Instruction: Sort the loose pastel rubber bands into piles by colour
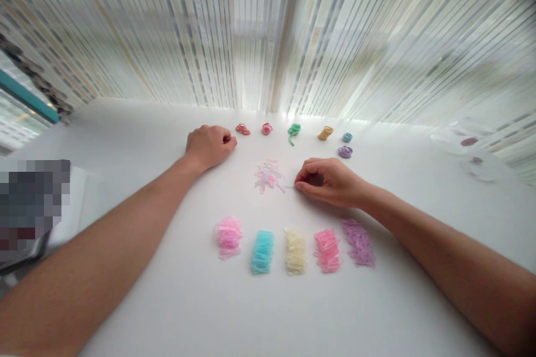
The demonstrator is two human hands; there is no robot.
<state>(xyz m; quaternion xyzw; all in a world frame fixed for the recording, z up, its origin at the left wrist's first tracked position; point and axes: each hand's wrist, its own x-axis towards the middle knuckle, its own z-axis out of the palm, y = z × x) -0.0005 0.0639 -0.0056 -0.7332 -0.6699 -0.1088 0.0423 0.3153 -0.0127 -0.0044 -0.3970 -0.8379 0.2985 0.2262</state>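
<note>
My right hand [329, 181] is closed in a pinch on a thin pale strand [290, 186], at the right side of a loose pile of mixed pastel strands [268, 176]. The strand reaches from my fingertips toward that pile. Up and to the left, my left hand [210, 145] rests on the table as a loose fist, and I see nothing in it. Just beyond its fingers lies a small red coiled bundle [243, 129]. Nearer me is a row of strand bundles: light pink [229, 237], turquoise [263, 252], cream [295, 251], coral pink [328, 250] and purple [359, 242].
Along the back of the white table [176, 301] lie small coils: pink [267, 129], green [293, 130], yellow [325, 133], blue [347, 137] and violet [345, 152]. Clear round items [469, 141] sit at right. A string curtain [268, 33] hangs behind. A blurred-out object [29, 206] is at left.
</note>
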